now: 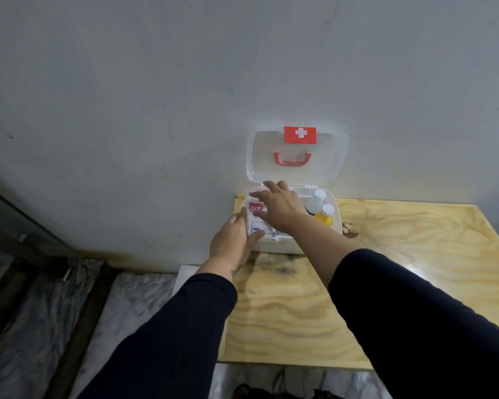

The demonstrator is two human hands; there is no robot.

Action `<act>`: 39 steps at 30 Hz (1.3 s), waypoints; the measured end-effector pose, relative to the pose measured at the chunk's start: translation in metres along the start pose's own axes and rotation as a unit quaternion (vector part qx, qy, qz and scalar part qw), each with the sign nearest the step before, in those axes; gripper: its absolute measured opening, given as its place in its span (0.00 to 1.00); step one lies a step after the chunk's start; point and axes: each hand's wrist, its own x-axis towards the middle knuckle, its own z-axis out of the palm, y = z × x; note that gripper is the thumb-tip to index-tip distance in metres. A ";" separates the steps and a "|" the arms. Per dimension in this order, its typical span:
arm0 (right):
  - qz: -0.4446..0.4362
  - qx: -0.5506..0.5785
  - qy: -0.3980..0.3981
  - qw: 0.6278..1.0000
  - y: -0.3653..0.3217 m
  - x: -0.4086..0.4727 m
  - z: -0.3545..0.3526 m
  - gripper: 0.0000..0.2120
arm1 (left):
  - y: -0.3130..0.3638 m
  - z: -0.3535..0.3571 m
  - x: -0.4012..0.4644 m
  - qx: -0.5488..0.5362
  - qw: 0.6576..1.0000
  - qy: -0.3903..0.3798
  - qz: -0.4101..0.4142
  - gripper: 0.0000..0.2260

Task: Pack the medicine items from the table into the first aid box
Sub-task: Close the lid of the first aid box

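Here both arms reach forward in dark long sleeves, meeting over the first aid box (pixel 296 244) at the far edge of the table (pixel 386 269). The right hand (pixel 280 207) lies palm down across the left half of the box, fingers spread and loosely extended toward eleven o'clock; it presses flat on what is inside and grasps nothing that I can see. The left hand (pixel 231 237) sits at the box's seven o'clock corner, thumb hooked over the near rim, fingers along the outer left wall, steadying the box rather than closing on any item. Under the right hand's fingers lie white packets (pixel 255 210) with red print, in the left part of the box; how many there are I cannot tell. At the box's three o'clock end stand two white-capped bottles (pixel 319 201), the nearer one yellow below its cap. The clear lid (pixel 254 156) stands upright against the wall (pixel 156 96), its red handle (pixel 292 159) and red label with a white cross (pixel 300 134) facing the room.

The table is pale plywood with swirling grain and some dark stains near the box. The wall behind is plain grey, scuffed in places. To the left, at eight o'clock, the floor (pixel 127 298) shows grey marbled tile with a dark strip running along it.
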 end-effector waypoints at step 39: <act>0.017 -0.017 0.250 0.968 0.049 -0.127 0.057 0.23 | 0.033 0.006 -0.009 0.196 0.967 0.075 0.147 0.34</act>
